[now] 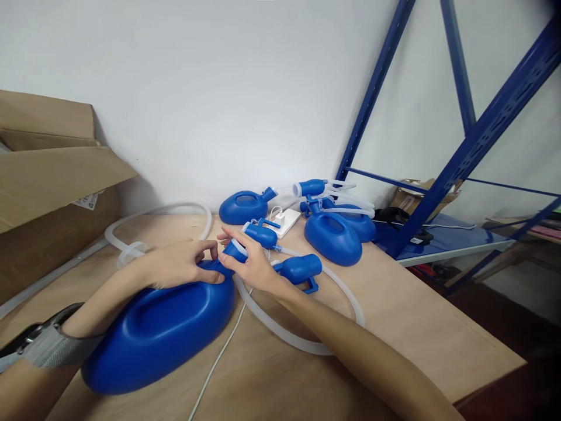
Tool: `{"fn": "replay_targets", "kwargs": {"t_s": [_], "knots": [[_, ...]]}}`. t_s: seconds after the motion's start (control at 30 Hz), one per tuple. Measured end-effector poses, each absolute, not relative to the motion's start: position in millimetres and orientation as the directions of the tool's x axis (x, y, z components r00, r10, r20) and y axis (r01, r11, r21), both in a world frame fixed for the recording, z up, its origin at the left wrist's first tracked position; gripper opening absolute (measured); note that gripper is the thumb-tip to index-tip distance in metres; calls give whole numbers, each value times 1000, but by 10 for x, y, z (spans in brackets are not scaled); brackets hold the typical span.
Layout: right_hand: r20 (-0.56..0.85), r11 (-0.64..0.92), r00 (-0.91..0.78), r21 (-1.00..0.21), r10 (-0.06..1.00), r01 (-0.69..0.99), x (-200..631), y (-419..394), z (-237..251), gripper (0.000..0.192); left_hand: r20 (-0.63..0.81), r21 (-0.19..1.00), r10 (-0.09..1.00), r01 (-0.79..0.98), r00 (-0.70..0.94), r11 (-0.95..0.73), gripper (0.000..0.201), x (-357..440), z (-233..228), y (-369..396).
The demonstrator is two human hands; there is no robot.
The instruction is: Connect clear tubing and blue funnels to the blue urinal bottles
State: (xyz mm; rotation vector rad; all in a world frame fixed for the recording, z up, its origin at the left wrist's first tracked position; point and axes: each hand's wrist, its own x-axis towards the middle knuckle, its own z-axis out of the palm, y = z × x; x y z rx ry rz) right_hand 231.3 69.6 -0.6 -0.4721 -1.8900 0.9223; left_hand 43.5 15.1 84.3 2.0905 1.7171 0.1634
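A large blue plastic urinal bottle [162,327] lies on the table in front of me, its neck pointing up and to the right. My left hand [184,263] is closed over the bottle's handle near the neck, thumb and fingers curled round it. At the bottle's mouth [234,250], which has a whitish rim, my right hand [249,263] grips with thumb and fingers on either side. Part of the mouth is hidden behind my fingers. Just beyond the right hand lie two blue funnel-shaped pieces [302,269] with clear tubing attached.
More blue bottles [333,240] with tubing lie at the back, beside a white power strip [287,222] with a plug. Clear hose [284,336] and a white cable [219,356] cross the wooden table. A cardboard box [52,199] stands left; a blue metal rack [394,117] rises right.
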Motion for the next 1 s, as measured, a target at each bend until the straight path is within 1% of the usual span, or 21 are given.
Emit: {"fn": "replay_targets", "kwargs": {"t_s": [0.07,0.17,0.27,0.37,0.47,0.57,0.63,0.67,0.73,0.8,0.83,0.87,0.9,0.93,1.0], "knots": [[589,630,-444,-773,675,-69,2284,673,-25,54,-179,395,956,907,231,-145,94,432,840,159],[604,647,-406,-761,685,-40,2265,649,-27,47,-162,408,956,899,243,-160,84,434,841,156],[608,667,-413,-745,678,-4,2280,661,-11,46,-141,432,958,886,248,-166,81,434,843,138],[596,680,-470,-733,651,12,2325,702,24,48,-146,446,960,882,240,-153,82,428,850,122],[571,702,-556,-712,604,31,2391,747,94,44,-182,451,952,882,244,-140,76,425,860,116],[503,712,-661,-699,557,68,2478,784,199,45,-200,435,947,889,250,-143,70,422,867,112],[420,703,-743,-704,521,95,2548,807,274,55,-205,416,944,896,258,-154,69,409,877,107],[372,697,-782,-709,500,109,2587,820,309,64,-208,407,940,898,269,-167,68,395,887,102],[263,680,-845,-718,466,151,2675,851,373,89,-216,393,934,901,283,-182,71,349,927,87],[137,647,-876,-728,463,228,2778,893,435,115,-226,384,936,907,271,-170,77,276,992,63],[72,628,-880,-728,470,276,2837,919,470,123,-225,381,939,910,260,-161,80,231,1030,48],[17,614,-877,-720,480,322,2901,948,509,127,-221,379,942,912,251,-155,82,182,1069,33],[-21,613,-872,-702,490,362,2971,979,554,124,-212,380,945,912,250,-156,83,133,1105,16],[-40,626,-866,-674,499,392,3046,1012,605,115,-204,384,946,909,253,-160,82,86,1136,0],[-25,671,-844,-594,537,444,3205,1077,713,90,-189,401,949,902,253,-161,80,11,1177,-34]]}}
